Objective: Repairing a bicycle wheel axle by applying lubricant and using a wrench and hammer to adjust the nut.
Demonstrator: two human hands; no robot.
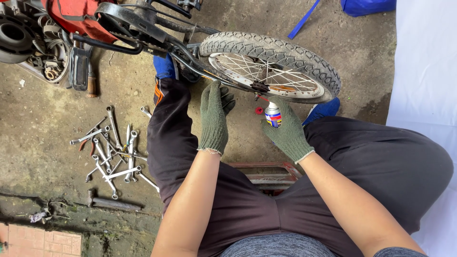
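I count two gloved hands, one spray can, one small bicycle wheel and a scatter of wrenches that I put at roughly a dozen, though they overlap too much for an exact number. My right hand [285,131], in a green knit glove, is wrapped around the spray can [273,114], fingers curled about its body so that only the upper part shows above the glove. My left hand [214,116], in a matching glove, is flat and spread, fingers straight and pointing up toward the bicycle frame [143,28]; it grips nothing, and its fingertips lie just at the dark frame tube beside the wheel [273,66], though I cannot tell whether they touch it. The can stands upright in the right grip, just below the wheel's hub, with its top close to the spokes. It is a small cylinder with a pale top and a blue, yellow and red band on its side; a small red cap [259,110] sits just left of it. The wheel has a knobby black tyre, a metal rim and thin spokes with rust about the hub. The wrenches [112,150] lie on the concrete floor [43,119] well to my left, with a hammer [112,203] below them.
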